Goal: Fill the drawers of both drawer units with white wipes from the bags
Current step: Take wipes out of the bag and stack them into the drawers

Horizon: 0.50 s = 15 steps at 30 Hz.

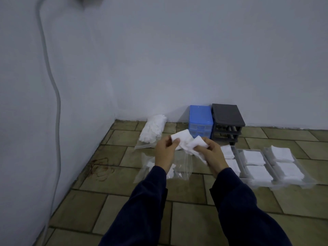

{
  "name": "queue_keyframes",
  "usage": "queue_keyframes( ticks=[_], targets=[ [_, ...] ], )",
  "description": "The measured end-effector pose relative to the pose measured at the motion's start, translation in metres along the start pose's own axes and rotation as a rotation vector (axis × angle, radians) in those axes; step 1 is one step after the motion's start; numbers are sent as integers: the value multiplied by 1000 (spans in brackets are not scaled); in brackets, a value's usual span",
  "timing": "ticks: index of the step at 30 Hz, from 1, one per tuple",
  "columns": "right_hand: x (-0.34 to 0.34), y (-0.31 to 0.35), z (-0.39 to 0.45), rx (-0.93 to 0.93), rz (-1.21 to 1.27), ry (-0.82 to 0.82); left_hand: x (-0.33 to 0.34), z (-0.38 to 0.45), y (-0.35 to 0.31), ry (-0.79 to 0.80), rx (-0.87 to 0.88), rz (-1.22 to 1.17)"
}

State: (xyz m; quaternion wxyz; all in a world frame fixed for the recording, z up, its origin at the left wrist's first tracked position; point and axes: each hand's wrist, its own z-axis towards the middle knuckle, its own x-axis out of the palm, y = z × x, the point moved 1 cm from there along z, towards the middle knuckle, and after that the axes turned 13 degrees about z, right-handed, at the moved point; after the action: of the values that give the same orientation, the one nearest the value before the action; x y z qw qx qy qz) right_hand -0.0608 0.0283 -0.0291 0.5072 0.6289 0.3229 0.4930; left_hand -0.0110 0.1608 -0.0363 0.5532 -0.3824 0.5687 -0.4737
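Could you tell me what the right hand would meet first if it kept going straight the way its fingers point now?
Probably the left hand: the right hand points leftward across the wipes both hold, though depth is unclear.

no readable text, labels or numbers on anything.

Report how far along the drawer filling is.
Done: three clear drawers lie on the floor, stacked with white wipes, pulled from the empty dark unit. In hand: left hand and right hand hold loose wipes above an open bag. Left: the full bag by the wall, the blue unit drawers, contents unclear.
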Motion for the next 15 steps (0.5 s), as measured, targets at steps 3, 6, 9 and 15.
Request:
queue_keyframes(
  ticks=[3, 6, 9, 15],
  targets=[
    [-3, 1, 0, 4, 27, 6, -6, 2, -4, -51, -39, -86],
    [-7, 2, 2, 0, 35, -11, -13, 7, -4, -73, -50, -105],
    [-9, 3, 4, 4, 47, -4, -17, 8, -6, -57, -69, -135],
    [-6, 9, 8, 41, -46, 69, -19, 4, -9, -65, -52, -145]
  ],
)
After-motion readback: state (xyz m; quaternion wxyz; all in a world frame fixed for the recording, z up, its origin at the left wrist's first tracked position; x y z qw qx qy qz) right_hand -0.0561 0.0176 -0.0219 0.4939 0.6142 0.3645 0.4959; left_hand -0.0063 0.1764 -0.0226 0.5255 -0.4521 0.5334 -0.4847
